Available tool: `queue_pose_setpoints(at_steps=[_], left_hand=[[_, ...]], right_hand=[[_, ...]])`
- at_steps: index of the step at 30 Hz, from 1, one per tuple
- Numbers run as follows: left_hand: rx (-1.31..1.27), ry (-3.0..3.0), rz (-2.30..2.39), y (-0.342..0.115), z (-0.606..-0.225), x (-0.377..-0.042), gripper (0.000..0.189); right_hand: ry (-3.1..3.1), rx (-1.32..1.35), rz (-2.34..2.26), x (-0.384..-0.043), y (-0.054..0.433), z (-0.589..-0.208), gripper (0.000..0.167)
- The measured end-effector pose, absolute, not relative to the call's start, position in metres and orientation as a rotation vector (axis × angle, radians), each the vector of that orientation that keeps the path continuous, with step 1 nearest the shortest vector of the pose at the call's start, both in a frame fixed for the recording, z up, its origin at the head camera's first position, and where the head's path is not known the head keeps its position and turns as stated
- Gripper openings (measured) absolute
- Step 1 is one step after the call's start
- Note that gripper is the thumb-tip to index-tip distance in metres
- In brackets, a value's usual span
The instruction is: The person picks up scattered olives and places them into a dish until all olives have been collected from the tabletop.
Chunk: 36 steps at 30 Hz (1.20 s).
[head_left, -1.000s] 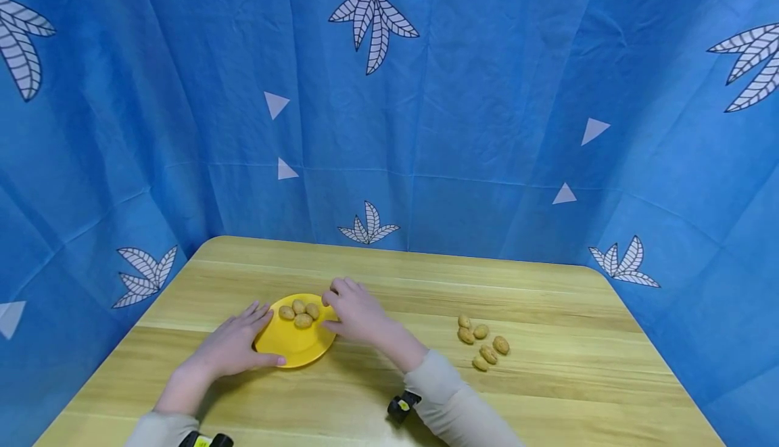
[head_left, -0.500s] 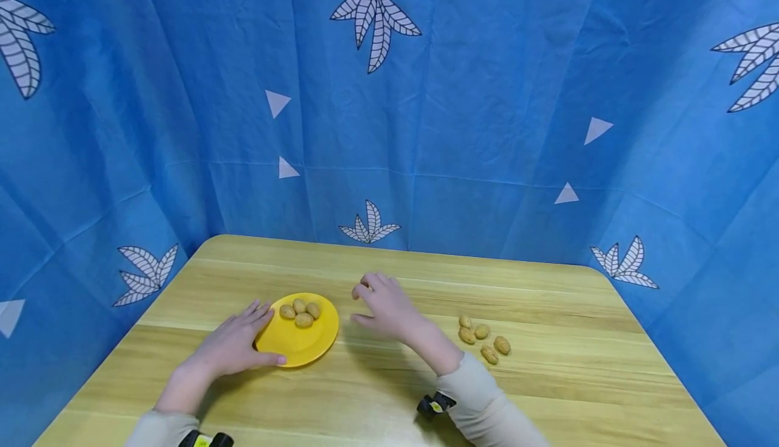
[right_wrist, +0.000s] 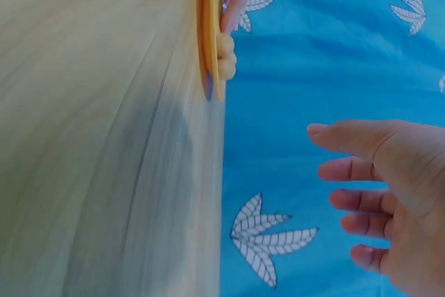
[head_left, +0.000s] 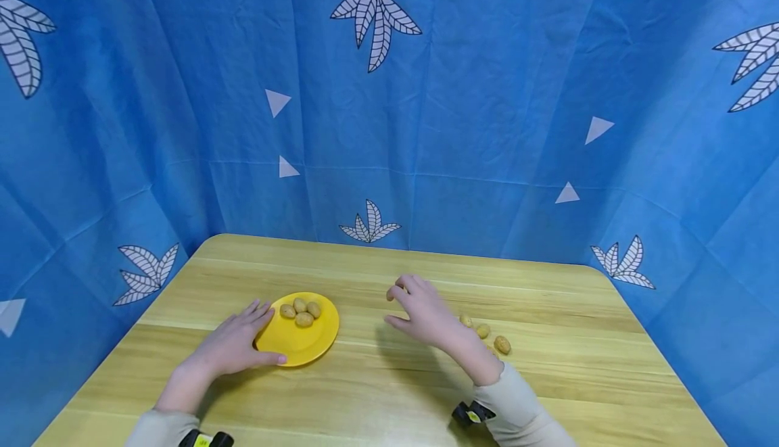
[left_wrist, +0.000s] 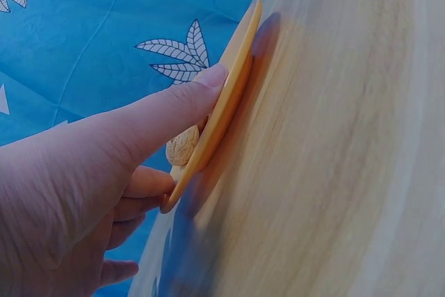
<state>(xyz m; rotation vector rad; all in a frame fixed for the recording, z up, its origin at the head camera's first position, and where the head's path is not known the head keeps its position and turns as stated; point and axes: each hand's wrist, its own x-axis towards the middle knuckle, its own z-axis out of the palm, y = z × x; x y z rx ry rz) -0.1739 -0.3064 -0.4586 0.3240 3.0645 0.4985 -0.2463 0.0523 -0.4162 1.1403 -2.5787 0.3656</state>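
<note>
A yellow plate point(head_left: 298, 345) lies on the left half of the table, with several walnuts point(head_left: 304, 319) grouped toward its far side. My left hand point(head_left: 230, 347) rests at the plate's left edge, its fingers straight and spread along the rim. In the left wrist view the thumb point(left_wrist: 174, 109) lies on the near rim beside a wrinkled walnut point(left_wrist: 182, 145). My right hand point(head_left: 426, 315) hangs over the table to the right of the plate, fingers loosely bent and apart, holding nothing. Behind its wrist is a loose group of walnuts point(head_left: 502, 345), partly hidden by the forearm.
The wooden table point(head_left: 377, 393) has rounded far corners. A blue patterned curtain point(head_left: 475, 95) hangs behind it and along both sides. Each sleeve carries a black wrist camera point(head_left: 471, 414).
My right hand has moved away from the plate to the right, now covering part of the loose walnuts. My left hand, the plate and the walnuts on it have stayed in place.
</note>
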Motion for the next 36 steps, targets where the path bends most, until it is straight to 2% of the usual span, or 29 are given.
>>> queue_pose_setpoints(at_steps=[18,36], left_hand=[[0.299,3.049,0.497,-0.305,-0.457,-0.175,0.108],[0.299,3.05,0.484,-0.306,-0.457,-0.175,0.109]], right_hand=[[-2.437,1.094,0.309,-0.239,0.111,-0.43,0.03],[-2.523,0.941,0.256,-0.225,0.155,-0.434,0.03]])
